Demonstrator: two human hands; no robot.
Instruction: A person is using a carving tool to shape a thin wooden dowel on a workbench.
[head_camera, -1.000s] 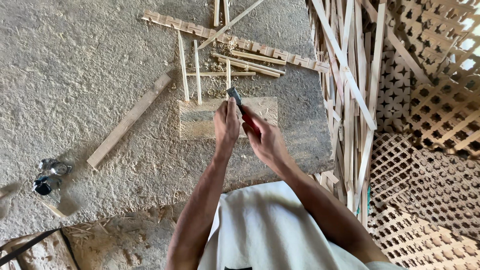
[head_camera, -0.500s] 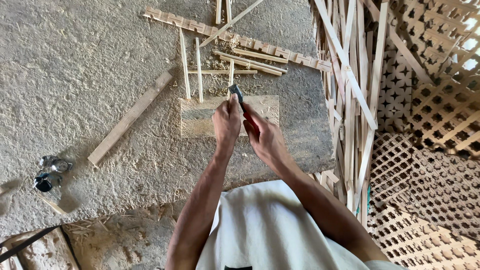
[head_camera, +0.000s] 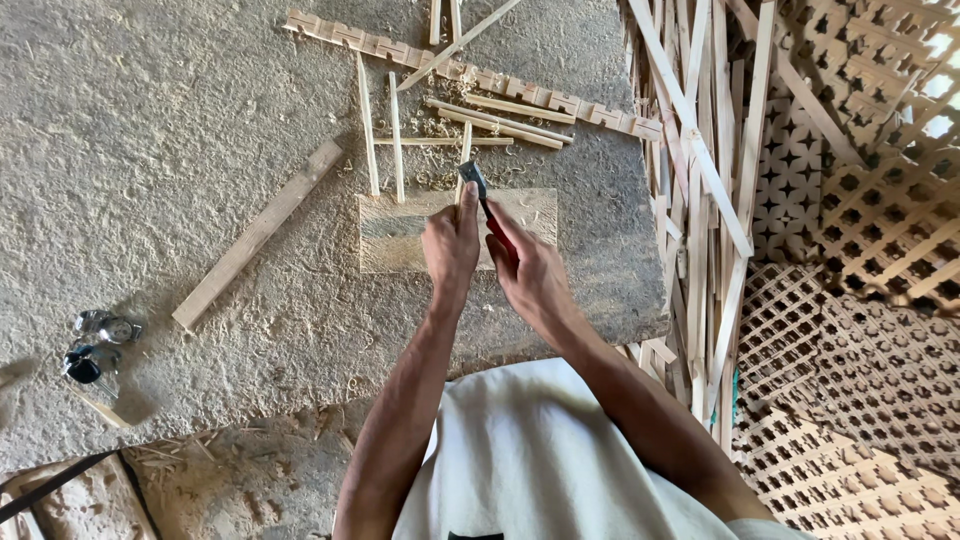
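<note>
Left hand (head_camera: 452, 240) grip pinching thin wooden stick (head_camera: 463, 165), right hand (head_camera: 532, 275) grip closed around red-handled chisel (head_camera: 482, 198), flat wood block (head_camera: 400, 232)

A red-handled chisel (head_camera: 480, 195), held blade-down on a thin upright wooden strip (head_camera: 464, 165) over a flat board (head_camera: 400, 235)

Soft daylight is falling evenly across the grey floor (head_camera: 150, 120), leaving it bright but not harsh. Brighter light is breaking through the wooden lattice panels (head_camera: 880, 200) far to the right of the grip, where small openings are blowing out to white glare. Short, faint shadows are lying under the left hand (head_camera: 452, 240) and right hand (head_camera: 530, 275). The view is staying sharp around the grip, while lines are bowing slightly toward the frame's edges and the lower left corner is darkening.
</note>
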